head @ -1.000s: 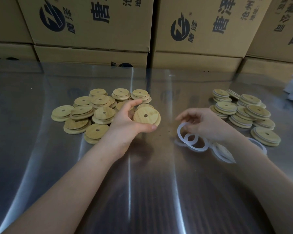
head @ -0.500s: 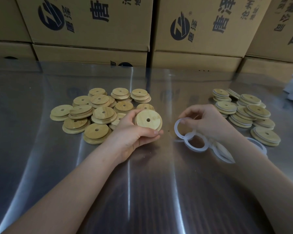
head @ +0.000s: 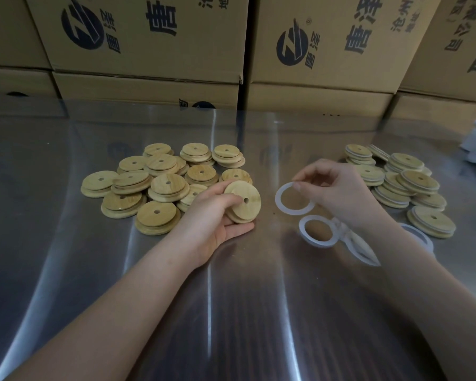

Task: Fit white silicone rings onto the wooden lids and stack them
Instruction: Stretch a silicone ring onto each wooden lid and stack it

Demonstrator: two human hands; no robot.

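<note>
Cartons of brown cardboard (head: 138, 37) stand stacked behind the shiny steel table (head: 231, 312). A heap of bare round wooden lids (head: 160, 185) lies at your left, and ringed lids (head: 404, 182) are stacked at your right. Your left hand (head: 212, 224) curls its fingers round one holed wooden lid (head: 243, 200), held tilted. Your right hand (head: 338, 188) pinches a white silicone ring (head: 278, 200) by its top edge, with loose rings (head: 318, 244) on the table just below.

Risk, judged: pulled from one side, the thin ring may twist or seat unevenly, and the tilted lid may slip.

Cartons read 唐泽 beside a round logo; the smaller print is cut off.
</note>
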